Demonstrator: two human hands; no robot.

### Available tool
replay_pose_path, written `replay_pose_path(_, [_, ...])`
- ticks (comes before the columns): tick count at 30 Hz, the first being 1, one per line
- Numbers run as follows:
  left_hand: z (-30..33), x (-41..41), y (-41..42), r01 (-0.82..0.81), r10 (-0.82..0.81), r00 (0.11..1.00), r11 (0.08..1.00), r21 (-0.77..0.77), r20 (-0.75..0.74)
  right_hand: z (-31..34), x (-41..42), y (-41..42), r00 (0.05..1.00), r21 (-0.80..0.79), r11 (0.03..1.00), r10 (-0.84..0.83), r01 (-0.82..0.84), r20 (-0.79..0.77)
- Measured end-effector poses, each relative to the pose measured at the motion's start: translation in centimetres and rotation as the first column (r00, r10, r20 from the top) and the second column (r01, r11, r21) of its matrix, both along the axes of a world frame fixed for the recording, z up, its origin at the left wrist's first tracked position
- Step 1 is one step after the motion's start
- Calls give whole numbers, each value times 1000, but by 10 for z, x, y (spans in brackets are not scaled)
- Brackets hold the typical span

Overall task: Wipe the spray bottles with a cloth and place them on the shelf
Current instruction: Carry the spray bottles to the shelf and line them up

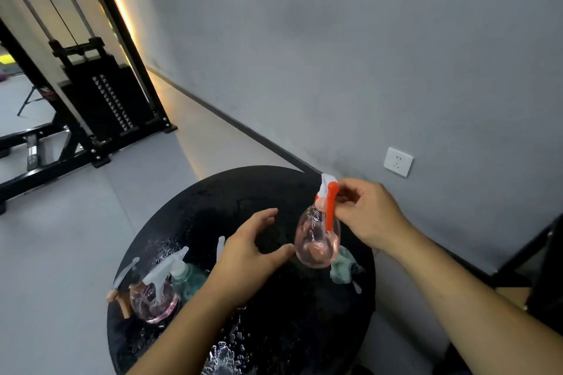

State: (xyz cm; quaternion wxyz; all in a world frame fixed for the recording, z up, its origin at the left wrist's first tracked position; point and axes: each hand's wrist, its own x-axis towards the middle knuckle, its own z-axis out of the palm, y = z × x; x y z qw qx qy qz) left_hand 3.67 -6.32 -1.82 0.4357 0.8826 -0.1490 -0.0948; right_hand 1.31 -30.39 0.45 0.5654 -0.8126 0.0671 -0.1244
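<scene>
My right hand pinches the white-and-orange trigger head of a clear pink spray bottle, holding it upright above the round black table. My left hand hovers just left of the bottle's body with fingers spread and loosely curved, holding nothing. A pale green cloth lies crumpled on the table behind and under the held bottle. At the table's left stand a pink spray bottle and a green spray bottle, both with white triggers. Another white trigger tip shows behind my left hand.
Water drops cover the table top, thickest near the front edge. A grey wall with a white socket runs along the right. A black weight machine stands on the floor at the left. A dark frame is at the right edge.
</scene>
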Motion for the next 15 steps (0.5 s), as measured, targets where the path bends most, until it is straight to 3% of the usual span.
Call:
replay_pose_path(7, [46, -36, 4, -25, 1, 966, 996, 89, 259, 38, -58, -9, 998, -104, 993, -61, 64, 27])
replay_pose_path(15, [104, -97, -31, 76, -109, 914, 992, 99, 392, 94, -160, -35, 976, -170, 963, -194, 209, 98])
